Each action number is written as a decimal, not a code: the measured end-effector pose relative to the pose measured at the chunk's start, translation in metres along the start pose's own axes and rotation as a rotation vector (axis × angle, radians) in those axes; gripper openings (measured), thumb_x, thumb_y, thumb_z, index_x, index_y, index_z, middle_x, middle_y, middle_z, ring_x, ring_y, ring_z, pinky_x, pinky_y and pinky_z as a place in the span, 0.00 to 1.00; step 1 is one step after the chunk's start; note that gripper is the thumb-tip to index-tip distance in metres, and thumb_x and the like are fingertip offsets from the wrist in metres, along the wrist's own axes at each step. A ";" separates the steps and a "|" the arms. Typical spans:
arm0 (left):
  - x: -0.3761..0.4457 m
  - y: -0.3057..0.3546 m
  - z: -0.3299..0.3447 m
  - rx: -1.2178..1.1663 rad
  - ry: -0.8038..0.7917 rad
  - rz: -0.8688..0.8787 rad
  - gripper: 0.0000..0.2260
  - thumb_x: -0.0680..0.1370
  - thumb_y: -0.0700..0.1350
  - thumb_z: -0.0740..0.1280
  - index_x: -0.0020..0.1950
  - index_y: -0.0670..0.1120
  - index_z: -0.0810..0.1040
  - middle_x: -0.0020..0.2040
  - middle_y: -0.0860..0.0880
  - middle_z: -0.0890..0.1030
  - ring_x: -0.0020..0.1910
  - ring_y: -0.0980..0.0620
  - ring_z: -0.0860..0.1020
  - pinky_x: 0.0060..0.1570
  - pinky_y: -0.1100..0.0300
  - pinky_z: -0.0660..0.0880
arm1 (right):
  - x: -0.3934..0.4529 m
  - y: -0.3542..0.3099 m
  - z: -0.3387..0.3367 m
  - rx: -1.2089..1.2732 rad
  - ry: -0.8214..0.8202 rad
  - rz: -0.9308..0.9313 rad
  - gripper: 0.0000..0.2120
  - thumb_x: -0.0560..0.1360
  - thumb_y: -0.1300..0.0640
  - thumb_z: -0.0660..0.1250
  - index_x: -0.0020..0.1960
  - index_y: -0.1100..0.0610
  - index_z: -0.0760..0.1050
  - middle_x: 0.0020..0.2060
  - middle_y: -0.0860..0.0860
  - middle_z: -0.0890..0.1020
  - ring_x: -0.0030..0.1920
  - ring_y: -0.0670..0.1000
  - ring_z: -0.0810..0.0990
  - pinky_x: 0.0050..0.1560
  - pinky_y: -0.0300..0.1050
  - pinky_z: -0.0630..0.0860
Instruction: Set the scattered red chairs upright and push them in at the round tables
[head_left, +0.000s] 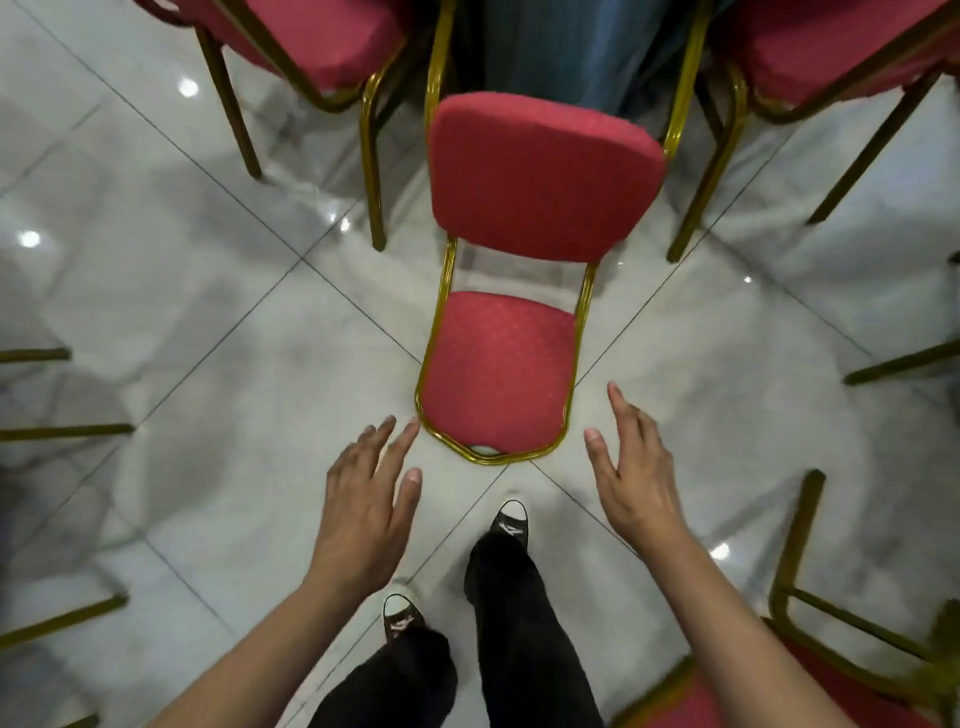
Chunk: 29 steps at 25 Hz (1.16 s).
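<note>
A red chair (498, 374) with a gold frame lies tipped on its back on the tiled floor. Its backrest is flat on the floor with the top toward my feet, and its seat (540, 176) stands up facing me. My left hand (363, 499) hovers open just left of the backrest's top corner, fingertips very near the gold frame. To the right of that top edge, my right hand (634, 467) is open with its fingers spread, a little apart from the frame. Neither hand holds anything.
Two more red chairs stand at the top left (311, 36) and top right (831, 47), flanking a blue tablecloth (571, 47). Another red chair (831, 680) lies at the bottom right beside my right arm. Gold chair legs (62, 430) poke in from the left edge.
</note>
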<state>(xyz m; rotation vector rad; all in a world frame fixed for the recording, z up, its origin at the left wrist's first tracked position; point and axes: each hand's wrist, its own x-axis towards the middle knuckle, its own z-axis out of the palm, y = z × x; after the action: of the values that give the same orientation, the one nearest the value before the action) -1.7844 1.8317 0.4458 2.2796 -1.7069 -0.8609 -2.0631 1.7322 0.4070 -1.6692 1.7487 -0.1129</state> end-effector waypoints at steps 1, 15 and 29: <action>0.013 -0.009 0.023 0.010 -0.004 0.010 0.25 0.83 0.58 0.44 0.80 0.56 0.61 0.79 0.48 0.64 0.78 0.47 0.60 0.75 0.45 0.59 | 0.009 0.014 0.019 -0.005 -0.005 -0.001 0.31 0.81 0.36 0.49 0.82 0.43 0.51 0.74 0.55 0.66 0.73 0.56 0.68 0.73 0.57 0.62; 0.182 -0.147 0.265 0.236 -0.092 0.152 0.30 0.81 0.64 0.39 0.82 0.58 0.50 0.83 0.53 0.52 0.81 0.48 0.51 0.79 0.46 0.50 | 0.150 0.176 0.218 -0.203 0.007 -0.058 0.29 0.83 0.38 0.49 0.82 0.40 0.47 0.76 0.55 0.64 0.73 0.57 0.67 0.75 0.58 0.61; 0.280 -0.235 0.375 0.301 -0.194 -0.155 0.31 0.78 0.70 0.47 0.79 0.67 0.41 0.82 0.41 0.44 0.80 0.34 0.49 0.76 0.34 0.50 | 0.225 0.256 0.351 -0.271 -0.056 0.080 0.35 0.79 0.30 0.49 0.78 0.33 0.32 0.69 0.63 0.68 0.62 0.66 0.77 0.64 0.63 0.75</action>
<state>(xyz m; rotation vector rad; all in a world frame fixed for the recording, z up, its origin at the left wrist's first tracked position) -1.7407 1.7279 -0.0662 2.6314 -1.8709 -0.9376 -2.0730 1.7101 -0.0821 -1.7683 1.8501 0.2145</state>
